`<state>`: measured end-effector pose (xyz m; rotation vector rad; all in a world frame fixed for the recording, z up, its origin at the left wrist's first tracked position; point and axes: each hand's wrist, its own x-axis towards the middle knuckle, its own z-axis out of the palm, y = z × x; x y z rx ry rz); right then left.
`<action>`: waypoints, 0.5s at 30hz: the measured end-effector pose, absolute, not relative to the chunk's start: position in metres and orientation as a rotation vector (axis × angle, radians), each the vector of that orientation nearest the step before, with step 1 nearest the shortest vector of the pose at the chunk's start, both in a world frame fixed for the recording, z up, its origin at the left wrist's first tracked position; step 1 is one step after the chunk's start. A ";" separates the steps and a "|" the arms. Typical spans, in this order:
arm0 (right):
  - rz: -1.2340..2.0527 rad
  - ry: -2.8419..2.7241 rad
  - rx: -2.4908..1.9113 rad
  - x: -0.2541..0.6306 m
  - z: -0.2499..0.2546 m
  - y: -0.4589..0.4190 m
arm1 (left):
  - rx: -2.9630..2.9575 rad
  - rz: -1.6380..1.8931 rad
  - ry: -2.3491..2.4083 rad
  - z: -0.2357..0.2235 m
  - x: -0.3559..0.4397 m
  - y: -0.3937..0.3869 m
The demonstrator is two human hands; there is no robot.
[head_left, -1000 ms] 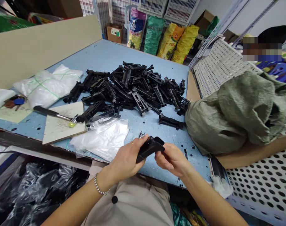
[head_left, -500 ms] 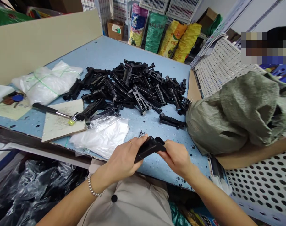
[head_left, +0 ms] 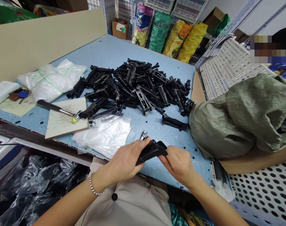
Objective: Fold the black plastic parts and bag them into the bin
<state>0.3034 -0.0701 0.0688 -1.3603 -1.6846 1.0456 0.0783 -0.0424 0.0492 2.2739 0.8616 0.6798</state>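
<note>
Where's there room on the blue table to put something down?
The widest bare patch of blue table lies behind the heap of black parts, toward the standing sacks. A smaller one lies between the flat plastic bags and the lone black part. It's crowded mid-table and around the hammer.

Black elongated part (head_left: 149, 154): flat-sided, held aslant; body clasped in left fingers (head_left: 141, 145), rounded-lip end between right fingers (head_left: 166, 163).

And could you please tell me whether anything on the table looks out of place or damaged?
Nothing looks clearly damaged. One black part lies slightly apart from the pile, beside the grey-green sack, and the pale board under the black-handled tool has dark smudges, possibly just wear.
</note>
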 end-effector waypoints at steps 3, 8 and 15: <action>1.219 -1.647 -1.312 0.304 0.068 -0.067 | 2.274 0.701 0.901 0.048 0.079 -0.043; 2.251 -0.852 -0.876 0.293 0.048 -0.069 | 2.252 0.733 0.905 0.046 0.079 -0.043; 1.344 -1.667 -1.225 0.293 0.064 -0.072 | 2.267 0.714 0.861 0.046 0.075 -0.044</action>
